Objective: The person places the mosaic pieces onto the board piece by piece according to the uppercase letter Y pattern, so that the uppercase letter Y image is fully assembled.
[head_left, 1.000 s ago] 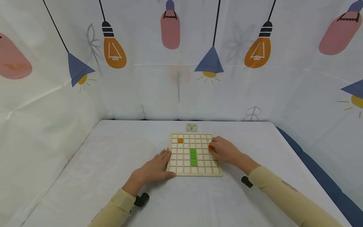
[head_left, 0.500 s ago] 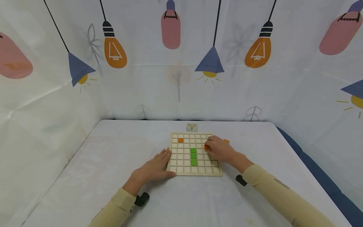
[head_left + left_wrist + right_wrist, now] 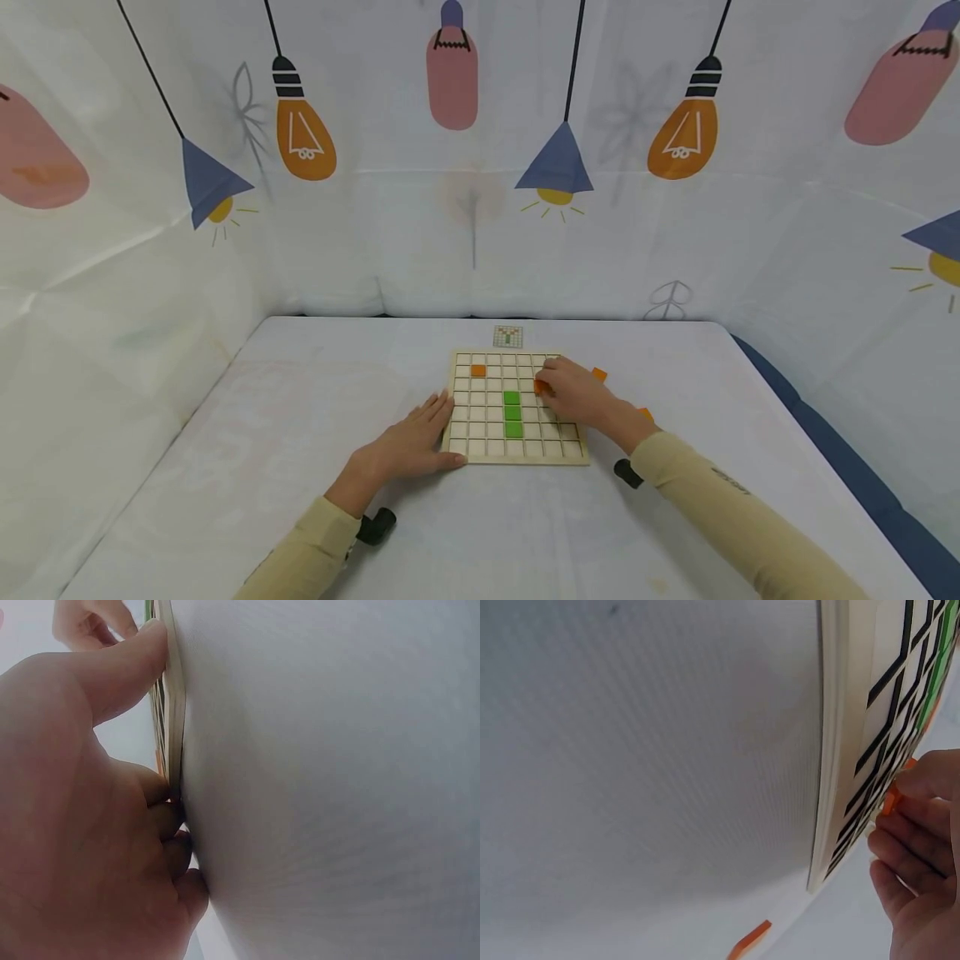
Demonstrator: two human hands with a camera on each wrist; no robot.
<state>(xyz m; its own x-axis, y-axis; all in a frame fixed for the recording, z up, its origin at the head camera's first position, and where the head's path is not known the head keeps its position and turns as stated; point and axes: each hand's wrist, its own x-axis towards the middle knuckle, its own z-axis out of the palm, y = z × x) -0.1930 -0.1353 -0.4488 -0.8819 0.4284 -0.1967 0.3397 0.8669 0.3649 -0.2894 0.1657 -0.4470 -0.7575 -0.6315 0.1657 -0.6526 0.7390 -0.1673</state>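
Note:
A square wooden grid board (image 3: 480, 458) lies on the table. Three green tiles (image 3: 512, 413) form a column in its middle, and one orange tile (image 3: 477, 371) sits in a cell at the upper left. My left hand (image 3: 406, 444) touches the board's left side, its thumb at the near left corner and its fingers along the edge. Over the right half of the board, my right hand (image 3: 579, 393) pinches another orange tile (image 3: 892, 798) between thumb and fingers. The cells beneath that hand are hidden, so I cannot tell whether the tile touches the board.
Beyond the board lies a small card (image 3: 507, 337) printed with a coloured grid pattern. To the right of the board, a loose orange tile (image 3: 599, 374) lies on the white table (image 3: 300, 367); another orange tile (image 3: 646, 413) is partly covered by the right wrist.
My right hand has shifted left over the board, carrying the pinched orange tile. Two loose orange tiles have come into sight behind it. The left hand stays in place.

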